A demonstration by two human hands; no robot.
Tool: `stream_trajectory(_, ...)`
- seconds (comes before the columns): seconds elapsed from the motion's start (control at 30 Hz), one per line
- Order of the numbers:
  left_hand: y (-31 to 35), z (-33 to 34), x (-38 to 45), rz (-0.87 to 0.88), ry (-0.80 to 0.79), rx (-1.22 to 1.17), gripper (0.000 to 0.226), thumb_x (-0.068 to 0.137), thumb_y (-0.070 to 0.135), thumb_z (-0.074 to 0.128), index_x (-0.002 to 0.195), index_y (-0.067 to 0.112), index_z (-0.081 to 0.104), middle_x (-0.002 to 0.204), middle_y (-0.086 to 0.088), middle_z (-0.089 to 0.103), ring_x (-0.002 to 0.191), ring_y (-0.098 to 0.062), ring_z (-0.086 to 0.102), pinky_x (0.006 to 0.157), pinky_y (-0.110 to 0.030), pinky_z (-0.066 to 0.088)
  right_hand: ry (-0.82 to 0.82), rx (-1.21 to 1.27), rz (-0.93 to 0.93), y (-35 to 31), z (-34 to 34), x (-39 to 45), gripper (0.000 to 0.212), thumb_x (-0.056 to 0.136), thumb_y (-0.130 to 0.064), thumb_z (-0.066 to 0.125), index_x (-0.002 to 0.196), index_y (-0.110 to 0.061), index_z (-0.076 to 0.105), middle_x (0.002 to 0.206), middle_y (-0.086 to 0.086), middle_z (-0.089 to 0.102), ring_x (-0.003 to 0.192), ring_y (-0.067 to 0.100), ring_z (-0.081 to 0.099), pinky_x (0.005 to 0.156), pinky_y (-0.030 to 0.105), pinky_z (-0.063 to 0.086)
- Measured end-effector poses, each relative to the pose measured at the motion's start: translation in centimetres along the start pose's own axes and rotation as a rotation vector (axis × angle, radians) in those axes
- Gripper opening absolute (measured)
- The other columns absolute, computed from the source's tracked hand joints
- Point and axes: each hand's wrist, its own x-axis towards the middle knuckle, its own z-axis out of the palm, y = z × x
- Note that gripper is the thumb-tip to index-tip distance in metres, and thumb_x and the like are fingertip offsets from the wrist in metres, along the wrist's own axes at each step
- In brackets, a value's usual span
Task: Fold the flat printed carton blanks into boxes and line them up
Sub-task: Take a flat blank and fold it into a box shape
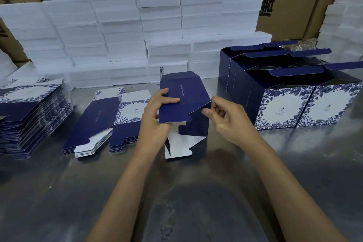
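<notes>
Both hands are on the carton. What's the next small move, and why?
Probably fold the hanging bottom flap inward. The carton is opened into a sleeve, left hand gripping one edge, right hand pinching the other, but its bottom flaps hang unfolded above the table.

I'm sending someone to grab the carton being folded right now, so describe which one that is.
On the steel table, look between the flat stacks and the finished boxes. It is the half-opened navy carton, the only one held up, gripped by the left hand and right hand.

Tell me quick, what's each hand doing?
Left hand: holding the half-folded dark blue printed cardboard carton.
Right hand: pinching that carton's right edge.
</notes>
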Motion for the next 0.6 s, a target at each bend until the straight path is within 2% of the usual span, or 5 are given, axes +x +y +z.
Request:
stream_trajectory(0.17,-0.2,0.0,0.1,-0.001,0.004,-0.002,0.038,0.087,-0.004,0.070,0.105,0.029,0.067,0.143,0.010,0.050,0.132,-0.002,0.047,0.096,-0.019,0.044,0.006,0.048,0.003,-0.5,-0.3,-0.1,0.033,0.096,-0.028,0.067,0.072,-0.016,0.048,0.060,-0.008,0.043,0.058,0.008,0.035,0.057,0.026,0.034)
stream_trajectory(0.3,-0.2,0.0,0.1,0.002,0.013,-0.005,0.039,0.087,-0.005,0.069,0.104,0.030,0.067,0.142,0.010,0.050,0.132,-0.004,0.048,0.101,-0.026,0.044,-0.007,0.024,-0.014,-0.9,-0.7,-0.2,0.029,0.101,-0.025,0.059,0.076,-0.013,0.049,0.065,0.006,0.045,0.059,0.012,0.035,0.059,0.032,0.033)
stream_trajectory(0.37,-0.2,0.1,0.1,0.000,0.014,0.000,0.040,0.087,-0.006,0.069,0.104,0.030,0.066,0.143,0.009,0.050,0.132,-0.004,0.047,0.102,-0.030,0.045,0.009,0.031,0.003,-1.1,-0.9,-0.3,0.027,0.101,-0.023,0.058,0.076,-0.014,0.053,0.067,0.005,0.050,0.063,0.013,0.040,0.063,0.032,0.034)
stream_trajectory(0.5,0.0,0.0,0.0,0.001,0.000,0.014,0.043,0.087,-0.009,0.065,0.107,0.030,0.066,0.144,0.010,0.049,0.130,0.004,0.045,0.099,-0.021,0.042,0.235,0.109,-0.032,-2.6,-0.4,-0.4,0.006,0.100,-0.026,0.060,0.095,-0.023,0.062,0.096,-0.018,0.059,0.097,0.002,0.049,0.081,0.017,0.037)
stream_trajectory(0.6,0.1,0.1,0.0,0.000,-0.019,0.036,0.043,0.083,-0.006,0.071,0.113,0.024,0.066,0.146,0.010,0.047,0.130,0.006,0.045,0.103,-0.025,0.043,0.123,0.173,-0.004,-3.3,0.7,-0.7,0.032,0.094,-0.039,0.068,0.125,-0.034,0.061,0.135,-0.024,0.051,0.132,-0.001,0.035,0.106,0.013,0.028)
